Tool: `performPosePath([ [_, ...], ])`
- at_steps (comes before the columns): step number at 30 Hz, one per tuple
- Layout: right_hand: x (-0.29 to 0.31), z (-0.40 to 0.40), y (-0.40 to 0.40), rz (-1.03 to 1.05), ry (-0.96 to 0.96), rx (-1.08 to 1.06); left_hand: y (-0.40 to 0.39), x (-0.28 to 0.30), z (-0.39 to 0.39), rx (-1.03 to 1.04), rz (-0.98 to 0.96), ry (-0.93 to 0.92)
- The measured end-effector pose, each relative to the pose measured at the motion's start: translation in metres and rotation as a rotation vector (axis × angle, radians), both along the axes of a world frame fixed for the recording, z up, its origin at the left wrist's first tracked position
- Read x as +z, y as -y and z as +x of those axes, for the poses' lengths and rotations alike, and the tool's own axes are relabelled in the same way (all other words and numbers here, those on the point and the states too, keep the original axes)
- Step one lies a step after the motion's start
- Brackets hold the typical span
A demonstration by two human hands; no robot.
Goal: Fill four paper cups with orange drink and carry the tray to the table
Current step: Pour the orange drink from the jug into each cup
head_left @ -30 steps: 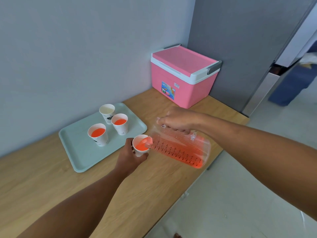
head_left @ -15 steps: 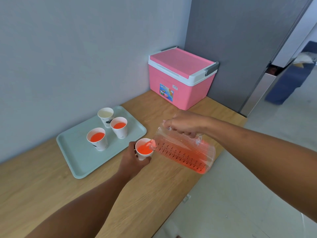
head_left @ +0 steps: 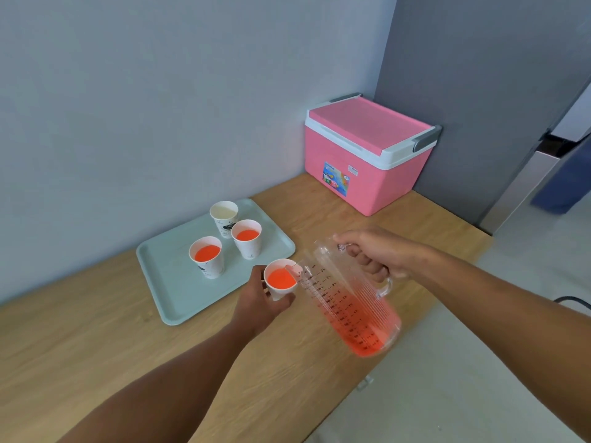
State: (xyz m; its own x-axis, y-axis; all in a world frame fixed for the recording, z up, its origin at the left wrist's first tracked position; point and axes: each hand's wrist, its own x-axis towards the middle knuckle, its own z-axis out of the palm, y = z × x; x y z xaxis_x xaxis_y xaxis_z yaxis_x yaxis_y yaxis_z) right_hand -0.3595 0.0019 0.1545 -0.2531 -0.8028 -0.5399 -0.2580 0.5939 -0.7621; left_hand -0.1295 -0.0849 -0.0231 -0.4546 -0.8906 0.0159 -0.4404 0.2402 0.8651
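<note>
— So, where does everything sit relative to the tray point(head_left: 166, 302)?

— On the pale green tray stand three paper cups. The back cup point(head_left: 224, 217), nearest the wall, shows only a pale inside with no orange in it. Just in front of it, and touching or nearly so, is a second cup point(head_left: 246, 238) with orange drink. Toward the tray's middle stands a third cup point(head_left: 206, 256), also holding orange drink.

— And the fourth?

— The fourth cup point(head_left: 280, 282) is off the tray, just past its near right corner. The left hand point(head_left: 260, 303) grips it, fingers curled round its lower wall, and it is well filled with orange drink.

— What is the right hand doing?

— The right hand point(head_left: 372, 254) holds the handle of a clear measuring jug point(head_left: 348, 302), fingers wrapped through it. The jug lies to the right of the tray, tilted, with its spout touching or just above the held cup's rim. The orange drink is pooled in the jug's lower end; I see no stream at the spout.

— Is the held cup resting on the worktop point(head_left: 96, 346)?

— I cannot tell; the hand hides its base.

— Anything else?

— A pink cooler box point(head_left: 367, 161) with a white rim and grey latches, lid closed, stands well beyond the tray's far right corner, in the corner of the wooden worktop.
</note>
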Motion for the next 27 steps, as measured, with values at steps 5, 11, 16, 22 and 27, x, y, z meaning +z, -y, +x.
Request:
performPosePath([
  [5, -0.009, 0.012, 0.009, -0.087, 0.051, 0.069, 0.003, 0.004, 0.027, 0.098, -0.014, -0.001],
  [11, -0.010, 0.035, 0.031, -0.170, 0.048, 0.107, 0.010, 0.011, 0.080, 0.238, -0.047, -0.004],
  [16, -0.006, 0.052, 0.048, -0.231, 0.068, 0.119, 0.019, 0.018, 0.131, 0.346, -0.041, 0.019],
  [22, -0.011, 0.056, 0.064, -0.239, 0.060, 0.143, 0.043, 0.027, 0.175, 0.460, -0.065, 0.072],
  [27, -0.014, 0.053, 0.070, -0.251, 0.065, 0.119, 0.079, 0.030, 0.184, 0.513, -0.067, 0.106],
])
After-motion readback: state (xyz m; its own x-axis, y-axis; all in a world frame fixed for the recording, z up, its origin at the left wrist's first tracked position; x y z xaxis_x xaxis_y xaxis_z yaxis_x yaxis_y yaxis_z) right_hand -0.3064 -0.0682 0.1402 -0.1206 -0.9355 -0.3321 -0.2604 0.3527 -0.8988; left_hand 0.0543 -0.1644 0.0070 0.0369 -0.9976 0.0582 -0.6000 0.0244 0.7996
